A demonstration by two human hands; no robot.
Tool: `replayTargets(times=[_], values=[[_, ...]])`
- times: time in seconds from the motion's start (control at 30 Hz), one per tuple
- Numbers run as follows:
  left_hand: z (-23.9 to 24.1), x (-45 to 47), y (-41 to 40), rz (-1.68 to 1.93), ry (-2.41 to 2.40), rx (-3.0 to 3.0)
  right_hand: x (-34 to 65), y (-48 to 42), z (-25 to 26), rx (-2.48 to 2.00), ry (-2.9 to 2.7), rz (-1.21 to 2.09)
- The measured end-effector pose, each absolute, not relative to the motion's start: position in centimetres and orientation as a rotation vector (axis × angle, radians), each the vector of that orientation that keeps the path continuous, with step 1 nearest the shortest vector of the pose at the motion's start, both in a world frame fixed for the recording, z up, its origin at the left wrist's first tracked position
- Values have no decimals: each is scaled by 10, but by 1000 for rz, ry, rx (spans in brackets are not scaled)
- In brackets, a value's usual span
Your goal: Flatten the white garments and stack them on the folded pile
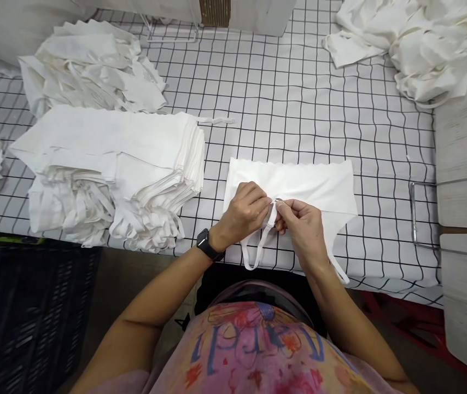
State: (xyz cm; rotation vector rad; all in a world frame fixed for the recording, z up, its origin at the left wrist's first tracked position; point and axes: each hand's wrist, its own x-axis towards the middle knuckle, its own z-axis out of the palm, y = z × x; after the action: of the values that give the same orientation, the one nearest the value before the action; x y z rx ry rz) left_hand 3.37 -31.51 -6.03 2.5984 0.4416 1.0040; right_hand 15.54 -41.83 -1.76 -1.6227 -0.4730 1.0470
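Observation:
A white strapped camisole top (299,180) lies flat on the checked cloth in front of me, its scalloped edge away from me and its straps toward me. Over its middle, my left hand (247,208) pinches one end of a thin white strap (264,241). My right hand (303,224) is closed at the same spot, thumb and forefinger on the strap's end near a small slider. The strap hangs in a loop toward the table edge. Fingertips hide the exact joint. A second strap (338,268) lies below my right wrist.
Left of me is a neat stack of white tops (135,137) with bunched straps. Behind it sits a loose white heap (94,65); another pile (422,44) is at the far right. A wire-framed white board (463,180) borders the right side. A dark crate (24,306) stands below left.

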Motion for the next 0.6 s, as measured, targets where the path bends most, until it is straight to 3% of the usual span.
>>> replayTargets(times=[0.6], values=[[-56,34,-314,1031,543,2305,151,-421,-23,-1585,-397,1036]])
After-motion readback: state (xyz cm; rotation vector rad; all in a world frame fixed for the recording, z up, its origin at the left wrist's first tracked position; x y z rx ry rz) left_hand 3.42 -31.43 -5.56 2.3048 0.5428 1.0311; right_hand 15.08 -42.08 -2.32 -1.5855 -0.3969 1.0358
